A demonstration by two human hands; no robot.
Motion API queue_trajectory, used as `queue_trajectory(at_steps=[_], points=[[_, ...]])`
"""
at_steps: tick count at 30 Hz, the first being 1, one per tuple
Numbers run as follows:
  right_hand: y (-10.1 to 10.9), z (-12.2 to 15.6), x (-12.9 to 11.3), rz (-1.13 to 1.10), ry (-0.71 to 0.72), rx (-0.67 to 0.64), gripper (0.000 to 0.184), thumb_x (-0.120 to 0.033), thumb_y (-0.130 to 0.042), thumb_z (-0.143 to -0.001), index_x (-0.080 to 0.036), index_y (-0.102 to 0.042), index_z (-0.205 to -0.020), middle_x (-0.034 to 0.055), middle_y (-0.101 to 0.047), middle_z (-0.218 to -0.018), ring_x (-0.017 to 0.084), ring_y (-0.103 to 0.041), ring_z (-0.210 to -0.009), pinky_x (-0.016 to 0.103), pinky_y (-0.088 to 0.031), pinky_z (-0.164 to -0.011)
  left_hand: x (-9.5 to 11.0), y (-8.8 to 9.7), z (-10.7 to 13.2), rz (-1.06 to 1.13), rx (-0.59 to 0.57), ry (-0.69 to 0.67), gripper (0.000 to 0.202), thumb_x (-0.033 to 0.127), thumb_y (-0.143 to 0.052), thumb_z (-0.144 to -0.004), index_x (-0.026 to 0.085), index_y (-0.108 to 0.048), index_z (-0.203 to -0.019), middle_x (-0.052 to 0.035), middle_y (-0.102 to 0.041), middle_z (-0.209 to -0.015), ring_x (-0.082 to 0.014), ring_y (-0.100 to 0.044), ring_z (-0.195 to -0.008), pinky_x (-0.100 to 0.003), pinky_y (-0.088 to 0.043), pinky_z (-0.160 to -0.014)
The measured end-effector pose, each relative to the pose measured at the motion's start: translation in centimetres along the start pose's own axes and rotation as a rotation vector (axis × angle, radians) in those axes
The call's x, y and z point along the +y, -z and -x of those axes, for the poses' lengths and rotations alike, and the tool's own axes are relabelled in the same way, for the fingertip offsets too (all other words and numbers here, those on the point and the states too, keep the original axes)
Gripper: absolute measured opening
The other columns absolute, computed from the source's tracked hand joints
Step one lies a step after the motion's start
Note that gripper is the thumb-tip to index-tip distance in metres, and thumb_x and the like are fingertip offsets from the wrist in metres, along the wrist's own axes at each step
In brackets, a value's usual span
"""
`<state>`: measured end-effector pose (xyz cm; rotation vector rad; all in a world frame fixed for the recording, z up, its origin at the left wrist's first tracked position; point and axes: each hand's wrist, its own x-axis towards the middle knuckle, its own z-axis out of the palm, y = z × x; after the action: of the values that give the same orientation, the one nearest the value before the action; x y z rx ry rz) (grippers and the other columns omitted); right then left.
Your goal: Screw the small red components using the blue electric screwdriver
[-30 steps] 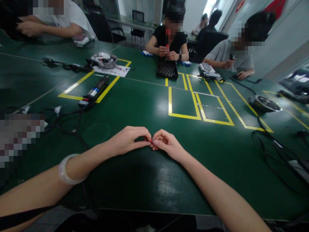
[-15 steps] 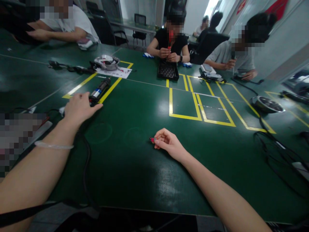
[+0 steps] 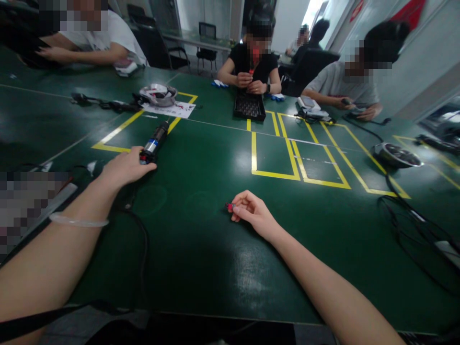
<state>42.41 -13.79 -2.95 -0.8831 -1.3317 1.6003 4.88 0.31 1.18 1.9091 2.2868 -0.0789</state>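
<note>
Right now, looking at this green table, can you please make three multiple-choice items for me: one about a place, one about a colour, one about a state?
1. Where is the left hand?
A. On the end of the black cylindrical tool
B. On the black tray
C. In the lap

2. What colour is the tape marking boxes on the table?
A. White
B. Yellow
C. Blue

3. How is the right hand?
A. Flat and open
B. Off the table
C. Pinching a small red part

Answers:
1 A, its fingers close around the tool's near end.
2 B, the lines are yellow.
3 C, the fingertips close on the part.
</note>
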Motion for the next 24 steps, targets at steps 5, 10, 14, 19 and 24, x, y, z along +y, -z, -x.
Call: queue_trajectory(at_steps=[5,10,14,19,24], points=[[0.4,-0.2,0.1,-0.078,0.007,0.037,0.033,-0.045,-0.077,-0.083,-0.019,-0.062,-0.097,0.0008,-0.069,-0.084,0.01,-0.064,-0.065,0.025,-0.052,-0.061,3.4,-0.6,2.8,-0.007,-0.047,-0.094,0.09,0.073,-0.045,-0.085,0.013,-0.036,-0.151,-0.0263,-0.056,-0.136,-0.0427,-0.061,-0.112,-0.052,-0.048,-0.087],[0.5,-0.3,0.3,-0.159,-0.03,0.067,0.034,-0.047,-0.076,-0.083,-0.019,-0.06,-0.094,0.0015,-0.072,-0.08,0.011,-0.065,-0.062,0.025,-0.052,-0.061,7.4,-1.5,6.5,-0.019,-0.06,-0.256,0.085,0.071,-0.042,-0.086,0.017,-0.036,-0.151,-0.0231,-0.059,-0.132,-0.0435,-0.063,-0.108,-0.049,-0.051,-0.081],[0.4,-0.3,0.1,-0.153,-0.021,0.069,0.036,-0.05,-0.075,-0.084,-0.02,-0.058,-0.094,0.0007,-0.071,-0.078,0.011,-0.064,-0.061,0.025,-0.051,-0.06,10.5,-2.0,9.8,-0.01,-0.08,-0.409,0.086,0.069,-0.042,-0.087,0.022,-0.026,-0.158,-0.0204,-0.062,-0.128,-0.0415,-0.065,-0.106,-0.047,-0.05,-0.078],[0.4,-0.1,0.1,0.083,0.065,0.046,0.03,-0.043,-0.074,-0.085,-0.021,-0.056,-0.095,-0.0012,-0.063,-0.081,0.011,-0.061,-0.067,0.024,-0.049,-0.06,13.0,-2.5,13.2,-0.045,-0.074,-0.547,0.088,0.069,-0.045,-0.087,0.037,-0.015,-0.162,-0.0159,-0.067,-0.114,-0.0394,-0.068,-0.096,-0.042,-0.047,-0.07],[0.0,0.4,0.1,0.546,0.23,-0.018,0.009,-0.023,-0.063,-0.089,-0.021,-0.056,-0.094,0.0002,-0.058,-0.087,0.012,-0.056,-0.071,0.025,-0.047,-0.063,13.9,-2.6,14.7,-0.091,-0.113,-0.614,0.088,0.066,-0.047,-0.087,0.035,-0.014,-0.163,-0.016,-0.065,-0.113,-0.0383,-0.068,-0.094,-0.041,-0.048,-0.07]])
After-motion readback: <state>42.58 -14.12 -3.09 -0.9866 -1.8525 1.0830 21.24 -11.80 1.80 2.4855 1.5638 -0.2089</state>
